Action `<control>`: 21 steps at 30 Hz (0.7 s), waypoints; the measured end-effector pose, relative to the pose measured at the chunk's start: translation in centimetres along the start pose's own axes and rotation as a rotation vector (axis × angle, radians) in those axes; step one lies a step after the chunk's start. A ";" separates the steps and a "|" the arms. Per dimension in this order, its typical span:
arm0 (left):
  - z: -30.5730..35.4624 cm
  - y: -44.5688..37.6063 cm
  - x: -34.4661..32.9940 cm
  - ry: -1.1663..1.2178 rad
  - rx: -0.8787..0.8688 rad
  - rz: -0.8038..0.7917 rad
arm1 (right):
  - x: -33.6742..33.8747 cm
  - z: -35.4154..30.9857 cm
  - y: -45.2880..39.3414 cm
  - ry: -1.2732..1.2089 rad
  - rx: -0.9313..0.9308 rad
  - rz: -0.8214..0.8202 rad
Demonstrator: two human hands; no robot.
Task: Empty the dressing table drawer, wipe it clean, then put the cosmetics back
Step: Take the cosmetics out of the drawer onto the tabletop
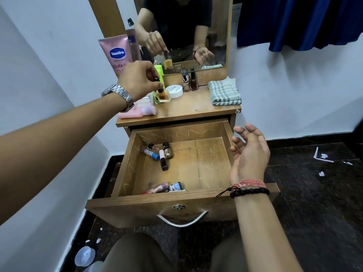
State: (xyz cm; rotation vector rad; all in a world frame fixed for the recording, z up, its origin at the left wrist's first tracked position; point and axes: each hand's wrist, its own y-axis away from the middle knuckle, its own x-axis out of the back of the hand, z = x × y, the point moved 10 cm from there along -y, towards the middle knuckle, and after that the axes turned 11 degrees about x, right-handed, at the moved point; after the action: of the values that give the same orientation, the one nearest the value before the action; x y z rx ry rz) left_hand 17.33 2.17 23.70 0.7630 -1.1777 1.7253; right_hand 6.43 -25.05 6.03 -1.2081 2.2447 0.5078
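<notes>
The wooden drawer [200, 201] of the dressing table is pulled fully out. Several small cosmetics lie in it: a cluster of nail polish bottles and a blue-capped tube [160, 155] at the back left, more tubes [167, 188] against the front wall. My left hand [137, 79] pinches the dark cap of an amber bottle [163, 96] that stands on or just above the table top [188, 108]. My right hand [248, 154] hovers open over the drawer's right side, holding nothing.
On the table top stand a pink Vaseline tube [116, 54], a green bottle [159, 70], a white jar [174, 91], two nail polish bottles [189, 79], a lying pink bottle [137, 111] and a folded checked cloth [224, 92]. A mirror [216, 26] rises behind. White walls flank the table; dark floor lies below.
</notes>
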 end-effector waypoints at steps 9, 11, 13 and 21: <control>-3.9 -2.0 -2.4 -0.072 0.149 0.040 | 0.0 0.3 -0.1 0.011 -0.024 -0.021; -4.1 -2.1 -2.6 -0.082 0.152 0.049 | -0.2 0.5 -0.1 0.012 -0.034 -0.027; -4.1 -2.3 -2.7 -0.084 0.158 0.053 | -0.3 0.6 -0.1 0.016 -0.038 -0.031; -4.4 -2.4 -2.8 -0.069 0.169 0.086 | -0.4 0.7 0.1 0.034 -0.034 -0.045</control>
State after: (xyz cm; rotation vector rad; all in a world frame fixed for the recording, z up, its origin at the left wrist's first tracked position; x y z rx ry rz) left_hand 20.68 5.70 20.67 0.8913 -1.1356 1.9012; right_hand 6.72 -24.34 5.77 -1.2908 2.2400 0.5128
